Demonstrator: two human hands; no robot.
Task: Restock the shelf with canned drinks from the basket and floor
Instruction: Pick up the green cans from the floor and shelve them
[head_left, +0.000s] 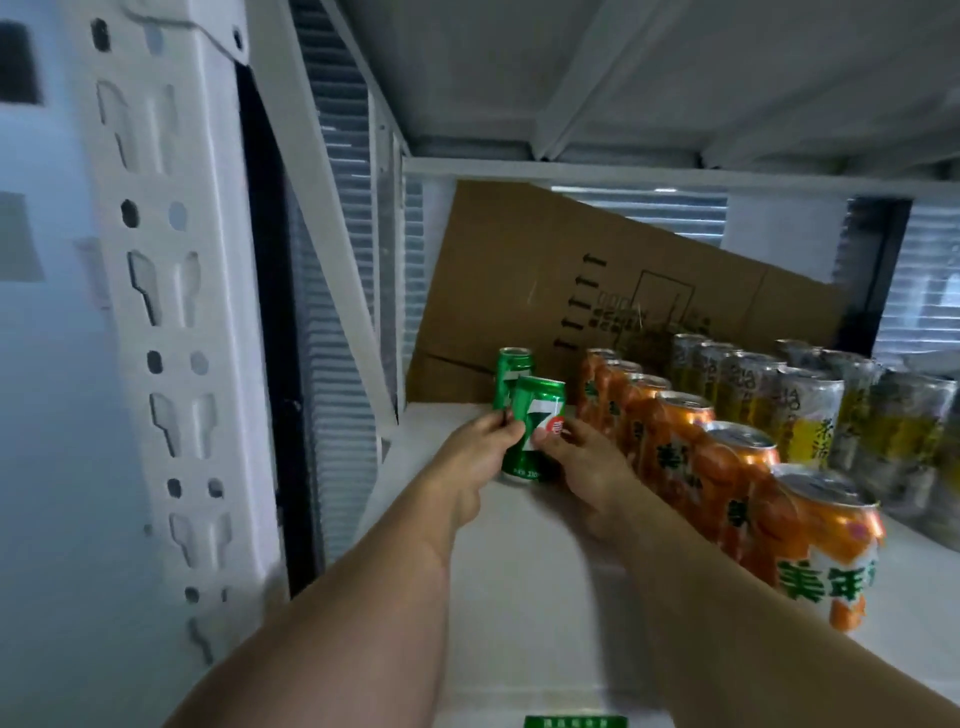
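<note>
- Head view: both bare forearms are reaching in over the white shelf (519, 597), meeting at a green can (535, 428) that is standing near the back left of the shelf.
- The left hand (470, 452) is closing its fingers on the can's left side, and the right hand (587, 462) is pressing thumb and fingers on its right side; the can's lower half is partly hidden behind both.
- A second green can (511, 371) is standing just behind the first, with only its top and upper left showing.
- A row of orange cans (727, 467) is running from front to back just right of the right hand; the nearest one is cut short by the right forearm.
- Further right, rows of silver-and-yellow cans (810, 410) are blurring toward the picture's edge, their print hard to read.
- A flattened cardboard sheet (597, 280) is leaning tilted against the back of the shelf, its lower edge hidden by the cans.
- A perforated white upright (166, 312) is filling the left side, smeared by motion.
- A green label (575, 721) at the shelf's front edge is being cut off by the bottom of the picture, its text unreadable.
</note>
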